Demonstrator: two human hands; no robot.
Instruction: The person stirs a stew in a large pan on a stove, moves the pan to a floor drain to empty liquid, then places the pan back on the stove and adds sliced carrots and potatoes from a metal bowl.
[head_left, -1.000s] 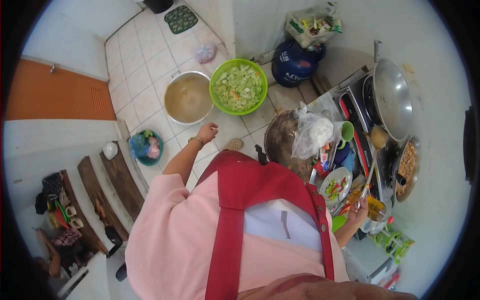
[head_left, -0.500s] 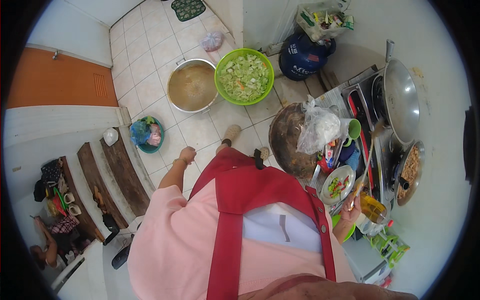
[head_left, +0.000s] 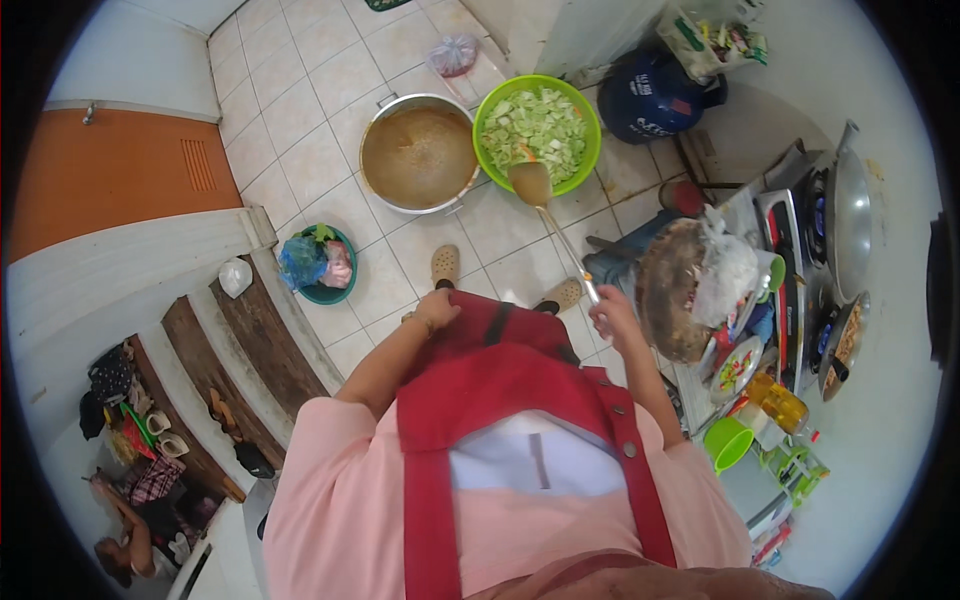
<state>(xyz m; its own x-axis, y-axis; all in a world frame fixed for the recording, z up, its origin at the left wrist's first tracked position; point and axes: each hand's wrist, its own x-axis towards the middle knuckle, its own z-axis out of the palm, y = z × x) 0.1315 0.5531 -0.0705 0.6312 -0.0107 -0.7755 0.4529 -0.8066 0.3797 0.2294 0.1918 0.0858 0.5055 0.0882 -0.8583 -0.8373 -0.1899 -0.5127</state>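
Note:
My right hand (head_left: 616, 318) is closed round the handle of a long wok spatula (head_left: 566, 240). Its broad, browned blade (head_left: 530, 184) hangs in front of the near rim of a lime-green basin (head_left: 594, 150) full of chopped pale-green vegetables (head_left: 535, 125), with a few orange bits. My left hand (head_left: 436, 309) is closed at the edge of my red apron (head_left: 500, 370), its fingertips partly hidden. Left of the basin, a large metal pot (head_left: 368, 190) holds cloudy brown liquid (head_left: 418, 155). Both vessels are low down over the tiled floor.
To my right are a round wooden chopping block (head_left: 665, 335) with a plastic bag (head_left: 727, 275), a plate of cut chillies (head_left: 722, 385), an oil bottle (head_left: 778, 402) and two pans on a stove. A blue gas cylinder (head_left: 640, 105) stands behind; a teal tub (head_left: 325, 292) and wooden steps (head_left: 265, 325) are left.
My right hand has swung left, away from the stove side, carrying the spatula toward the green basin. My left hand has come in to the apron. The view has turned to the left.

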